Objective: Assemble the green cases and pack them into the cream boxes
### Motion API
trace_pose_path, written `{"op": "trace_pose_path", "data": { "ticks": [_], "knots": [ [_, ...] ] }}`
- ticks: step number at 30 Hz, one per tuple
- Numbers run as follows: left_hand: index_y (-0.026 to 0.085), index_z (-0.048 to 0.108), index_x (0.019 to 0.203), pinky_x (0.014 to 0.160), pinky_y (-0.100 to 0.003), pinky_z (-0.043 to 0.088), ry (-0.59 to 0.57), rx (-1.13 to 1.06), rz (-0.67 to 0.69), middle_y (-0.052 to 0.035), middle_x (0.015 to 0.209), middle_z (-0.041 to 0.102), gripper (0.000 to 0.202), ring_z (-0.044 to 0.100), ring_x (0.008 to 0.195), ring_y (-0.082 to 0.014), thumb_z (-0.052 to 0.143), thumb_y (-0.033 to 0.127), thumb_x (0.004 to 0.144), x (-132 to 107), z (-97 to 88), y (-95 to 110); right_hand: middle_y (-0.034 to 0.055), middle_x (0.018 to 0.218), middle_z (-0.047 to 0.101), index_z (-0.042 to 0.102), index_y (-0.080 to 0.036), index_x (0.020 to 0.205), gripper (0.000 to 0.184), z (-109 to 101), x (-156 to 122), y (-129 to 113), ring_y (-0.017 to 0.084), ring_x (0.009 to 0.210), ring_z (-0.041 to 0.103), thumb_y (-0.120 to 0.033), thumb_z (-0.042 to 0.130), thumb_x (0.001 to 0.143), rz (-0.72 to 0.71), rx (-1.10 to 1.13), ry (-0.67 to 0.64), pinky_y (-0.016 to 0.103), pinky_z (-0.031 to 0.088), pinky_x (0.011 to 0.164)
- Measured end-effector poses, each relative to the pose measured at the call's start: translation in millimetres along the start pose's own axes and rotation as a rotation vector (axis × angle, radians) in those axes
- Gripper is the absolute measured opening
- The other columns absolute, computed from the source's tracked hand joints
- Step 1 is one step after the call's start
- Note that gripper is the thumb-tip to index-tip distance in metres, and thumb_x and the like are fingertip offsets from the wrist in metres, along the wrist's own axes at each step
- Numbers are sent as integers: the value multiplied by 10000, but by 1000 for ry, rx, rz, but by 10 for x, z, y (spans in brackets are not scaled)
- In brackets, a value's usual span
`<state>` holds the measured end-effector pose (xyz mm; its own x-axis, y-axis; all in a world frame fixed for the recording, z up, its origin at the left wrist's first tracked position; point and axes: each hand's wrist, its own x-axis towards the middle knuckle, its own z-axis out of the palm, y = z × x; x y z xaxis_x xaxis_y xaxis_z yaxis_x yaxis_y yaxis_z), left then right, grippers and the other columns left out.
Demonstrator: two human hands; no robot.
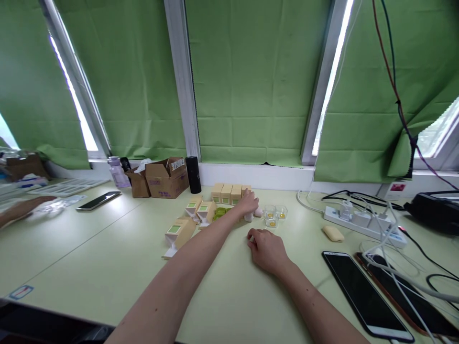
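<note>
My left hand [248, 202] reaches to the right end of a row of small tan cardboard boxes [225, 193]. Its fingers are closed around the last box [245, 188], which is partly hidden behind them. A small white object [258, 212] lies just right of that hand. Nearby stand several clear little cups [271, 222] with yellow spots in them. On the table rests my right hand [268, 249], its fingers curled in with nothing visible between them. Open-flapped tan boxes with green labels [180, 232] and green pieces [220, 212] are left of my left forearm.
At the back left are a brown carton [167, 179], a black cylinder [193, 175] and a lilac bottle [118, 172]. A power strip [365, 225] with tangled cables, a beige oval object [333, 233] and a phone [366, 294] occupy the right. Another person's hand [32, 204] is far left.
</note>
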<state>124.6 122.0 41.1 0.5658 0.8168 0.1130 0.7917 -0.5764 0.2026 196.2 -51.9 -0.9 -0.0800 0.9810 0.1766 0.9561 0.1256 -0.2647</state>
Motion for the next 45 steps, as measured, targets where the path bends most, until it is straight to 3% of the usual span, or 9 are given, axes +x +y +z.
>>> {"op": "trace_pose_path", "data": {
  "ticks": [3, 6, 9, 14, 17, 24, 30, 37, 45],
  "knots": [
    [139, 416, 1533, 1160, -404, 419, 106, -64, -14, -173, 1627, 415, 509, 426, 1487, -282, 370, 301, 1054, -266, -30, -17, 64, 1111, 750, 647, -246, 1099, 172, 0, 2, -7, 233, 1039, 681, -236, 570, 945, 4, 1, -3, 303, 380, 724],
    [189, 525, 1457, 1070, -322, 487, 145, -104, 23, -96, 1457, 628, 456, 623, 1281, -221, 365, 248, 1034, -630, -64, -34, 65, 1114, 749, 648, -251, 1116, 186, 2, 5, -13, 230, 1041, 679, -235, 570, 948, 14, -2, -13, 302, 386, 733],
    [214, 665, 1264, 1024, -327, 501, 167, -95, 66, -77, 1281, 729, 358, 669, 1182, -234, 420, 241, 1004, -1023, -106, -76, 58, 1111, 749, 648, -255, 1123, 195, 8, 5, -15, 228, 1043, 678, -225, 568, 947, 19, -2, -12, 301, 381, 730],
    [219, 710, 984, 829, -364, 519, 85, 82, -4, -106, 1027, 771, 257, 714, 992, -283, 454, 241, 976, -1488, -226, -245, 45, 1084, 753, 651, -254, 1106, 188, 15, -1, -13, 226, 1021, 681, -219, 559, 947, 15, 1, -1, 297, 349, 691],
    [219, 702, 893, 760, -347, 495, 14, 154, -150, -109, 935, 765, 242, 719, 907, -282, 468, 218, 956, -1632, -328, -383, 43, 1088, 749, 650, -252, 1094, 184, 18, -1, -8, 220, 1019, 674, -205, 558, 943, 13, 9, -10, 294, 336, 683],
    [205, 680, 998, 752, -351, 480, 74, 233, -293, -124, 987, 772, 269, 723, 908, -292, 412, 200, 973, -1808, -468, -595, 46, 1093, 743, 644, -250, 1091, 172, 41, 2, -5, 210, 1023, 666, -194, 560, 952, 17, 11, -19, 287, 330, 695],
    [204, 673, 1069, 813, -373, 500, 67, 262, -243, -128, 985, 769, 275, 729, 953, -308, 408, 196, 995, -1773, -328, -657, 44, 1099, 745, 647, -247, 1089, 183, 38, -11, -6, 219, 1039, 665, -186, 555, 943, 12, 17, -15, 292, 322, 691],
    [168, 672, 1110, 851, -378, 505, 39, 285, -211, -154, 1063, 759, 340, 712, 1031, -306, 391, 65, 948, -1698, -227, -696, 49, 1099, 747, 649, -239, 1078, 185, 37, -29, -20, 223, 1036, 667, -179, 545, 938, -2, 18, -4, 291, 316, 691],
    [145, 699, 986, 853, -359, 492, 47, 285, -220, -161, 1036, 749, 318, 699, 1019, -290, 435, -5, 891, -1655, -198, -728, 52, 1085, 749, 655, -238, 1088, 204, 53, -14, -11, 227, 1017, 671, -179, 545, 927, -4, 14, 0, 296, 323, 684]
  ]
}}
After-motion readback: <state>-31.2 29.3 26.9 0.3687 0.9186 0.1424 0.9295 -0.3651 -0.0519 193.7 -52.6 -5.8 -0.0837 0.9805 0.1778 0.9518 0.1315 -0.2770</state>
